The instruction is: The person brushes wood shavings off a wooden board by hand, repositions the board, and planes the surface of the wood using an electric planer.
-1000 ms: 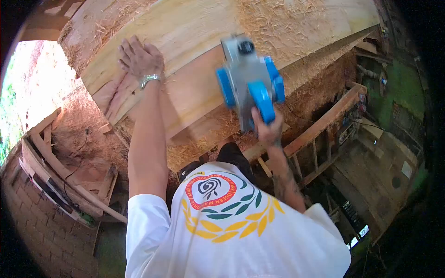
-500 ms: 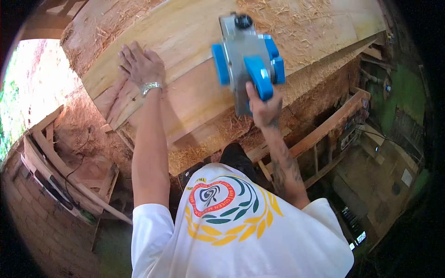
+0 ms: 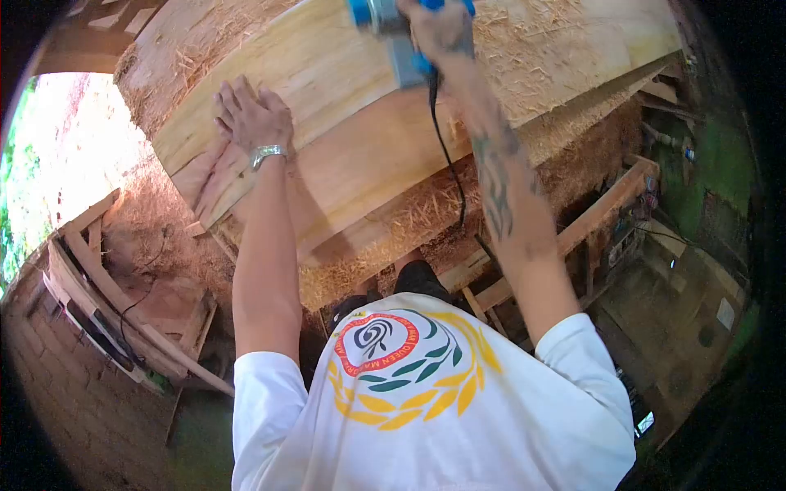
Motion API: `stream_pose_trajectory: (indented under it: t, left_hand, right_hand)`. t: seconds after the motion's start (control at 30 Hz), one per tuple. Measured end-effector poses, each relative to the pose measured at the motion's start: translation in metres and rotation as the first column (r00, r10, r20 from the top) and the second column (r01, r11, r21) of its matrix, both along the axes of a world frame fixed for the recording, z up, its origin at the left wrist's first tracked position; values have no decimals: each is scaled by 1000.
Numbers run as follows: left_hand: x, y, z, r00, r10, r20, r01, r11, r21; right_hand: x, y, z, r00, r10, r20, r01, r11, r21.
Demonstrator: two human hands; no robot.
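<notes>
A wide wooden board (image 3: 344,147) lies across the bench, with wood shavings over part of it. On its left part my left hand (image 3: 255,119) rests flat with the fingers apart, a metal watch (image 3: 268,154) on the wrist. My right hand (image 3: 438,31) is wrapped round the handle of a blue and grey power planer (image 3: 403,57) at the top of the view. The planer's upper part is cut off by the frame edge. Its black cord (image 3: 446,155) hangs down past the board's near edge.
Shavings (image 3: 352,270) are heaped along the board's near edge. A wooden rail frame (image 3: 606,209) stands to the right. Curved wooden pieces (image 3: 115,303) lie at the lower left, beside a brick floor (image 3: 74,385).
The planer and my right hand have moved away from my body, up toward the top edge of the view. The cord now shows. My left hand has stayed nearly in place.
</notes>
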State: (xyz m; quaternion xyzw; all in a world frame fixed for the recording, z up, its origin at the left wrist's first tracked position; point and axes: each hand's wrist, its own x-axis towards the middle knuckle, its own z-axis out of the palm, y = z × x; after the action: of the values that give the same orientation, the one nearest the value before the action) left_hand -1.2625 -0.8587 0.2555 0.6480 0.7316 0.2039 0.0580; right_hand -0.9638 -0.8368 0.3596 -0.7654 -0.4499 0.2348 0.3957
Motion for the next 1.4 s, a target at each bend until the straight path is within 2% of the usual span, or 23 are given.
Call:
stream_pose_trajectory:
  t: [0.13, 0.2, 0.23, 0.33, 0.5, 0.57, 0.63, 0.67, 0.73, 0.8, 0.9, 1.0, 1.07, 1.13, 1.2, 1.3, 1.33, 1.4]
  left_hand:
    - [3, -1, 3, 1000, 9, -12, -9, 1000, -9]
    - [2, -1, 0, 998, 14, -53, -15, 1000, -9]
    - [1, 0, -3, 999, 10, -52, -10, 1000, -3]
    - [2, 1, -3, 998, 5, -63, -7, 1000, -17]
    - [4, 0, 0, 995, -2, -100, -5, 997, -75]
    - [3, -1, -3, 992, -5, -126, -8, 995, -100]
    - [4, 6, -8, 985, 1, -173, -21, 993, -118]
    - [5, 6, -14, 978, 10, -206, -38, 991, -131]
    - [12, 15, -18, 969, 10, -247, -46, 989, -140]
    - [40, 30, -26, 967, -3, -254, -32, 991, -132]
    - [100, 61, -4, 984, -131, -118, 107, 976, -192]
    - [122, 75, 1, 989, -84, -121, 66, 987, -146]
    - [121, 69, 7, 989, -79, -126, 59, 986, -155]
    - [122, 67, 11, 991, -70, -118, 52, 988, -148]
    - [124, 69, 10, 992, -56, -117, 38, 989, -144]
    - [124, 67, 10, 992, -54, -111, 36, 988, -152]
    - [124, 68, 11, 993, -53, -109, 36, 988, -153]
    - [125, 69, 12, 994, -49, -92, 34, 987, -160]
  right_hand:
    - [-25, -175, 24, 989, -15, -149, 22, 999, 48]
    - [-36, -262, 41, 942, -210, -262, 133, 950, -283]
    - [-43, -298, 43, 914, -272, -302, 189, 942, -277]
    - [-48, -367, 37, 930, -310, -199, 239, 919, -314]
    - [-37, -333, 42, 946, -274, -172, 225, 940, -255]
    - [-29, -304, 8, 934, -322, -152, 298, 940, -164]
    - [-18, -251, 12, 935, -291, -205, 264, 953, -148]
    - [-9, -215, 39, 936, -232, -263, 189, 965, -180]
    - [6, -165, 30, 952, -192, -237, 159, 975, -153]
    - [17, -108, 21, 973, -158, -167, 157, 987, -17]
    - [37, -26, 14, 987, -149, -67, 149, 989, -7]
    - [63, 50, -33, 988, -118, 95, 115, 993, 32]
    - [65, 56, -38, 989, -104, 101, 105, 994, -9]
    - [61, 55, -1, 995, -95, 43, 98, 991, -88]
    - [61, 27, 4, 999, -40, -25, 38, 997, -63]
    - [48, -62, 32, 980, -27, -198, 17, 999, -49]
    - [42, -98, 27, 982, -40, -185, 43, 999, 10]
    - [33, -184, 34, 963, -91, -253, 64, 991, -113]
